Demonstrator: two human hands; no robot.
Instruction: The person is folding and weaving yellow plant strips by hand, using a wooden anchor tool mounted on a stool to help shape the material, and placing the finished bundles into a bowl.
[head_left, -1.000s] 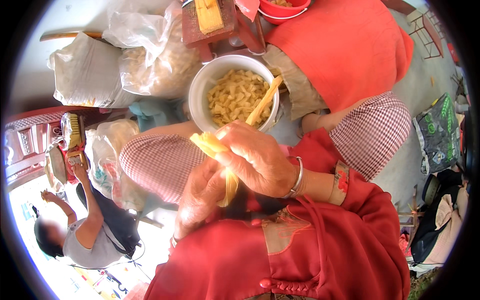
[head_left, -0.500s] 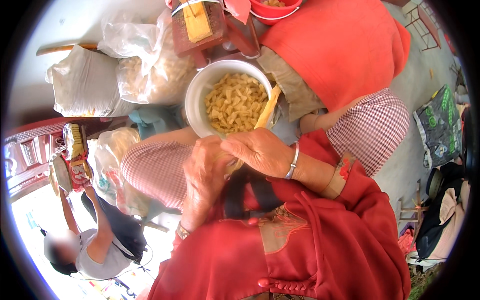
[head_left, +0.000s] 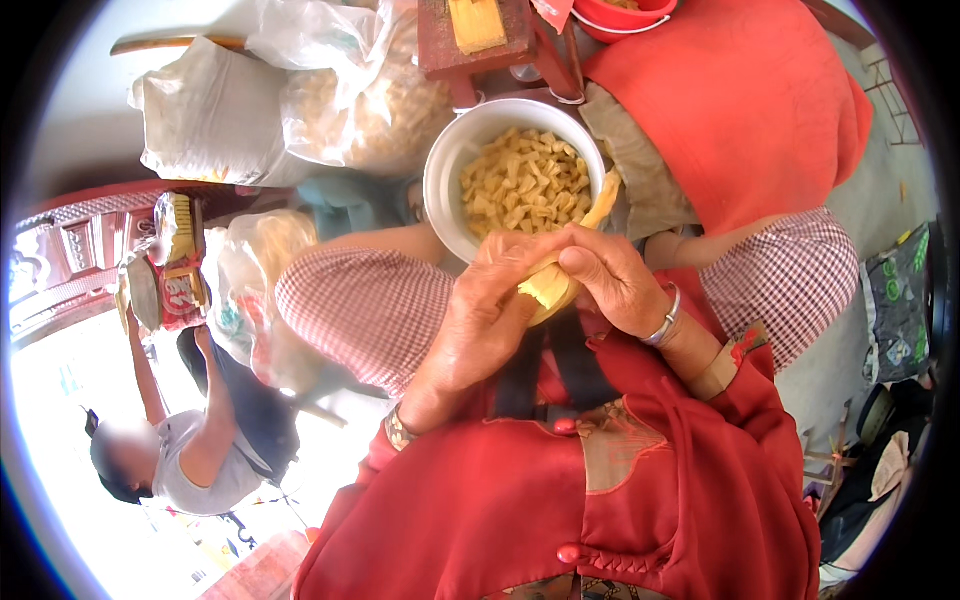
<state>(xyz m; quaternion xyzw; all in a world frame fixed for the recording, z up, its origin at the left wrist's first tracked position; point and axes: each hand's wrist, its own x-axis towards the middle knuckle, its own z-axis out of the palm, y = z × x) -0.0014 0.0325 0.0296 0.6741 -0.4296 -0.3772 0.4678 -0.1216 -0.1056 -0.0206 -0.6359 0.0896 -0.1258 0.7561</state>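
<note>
My left hand (head_left: 488, 305) and my right hand (head_left: 622, 287) meet above my lap, both closed around a long yellow fibrous strip (head_left: 548, 288). A frayed, pale yellow end shows between my palms. The strip's other end sticks out past my right fingers, over the rim of a white bucket. Fingers hide the middle of the strip; its exact kind is unclear. Just beyond my hands stands the white bucket (head_left: 440, 190), partly filled with short yellow pieces (head_left: 525, 180).
Behind the bucket is a wooden stool (head_left: 440, 50) bearing a yellow block (head_left: 477, 25). A red bucket (head_left: 625, 18) and a red cloth (head_left: 730, 100) lie to its right. Bulging bags (head_left: 365, 110) stand at left. Another person (head_left: 195, 455) is at far left, arms raised.
My hands have turned and spread slightly, so the strip's frayed end now shows between them. The whole view has shifted, moving the bucket and surroundings rightward and up.
</note>
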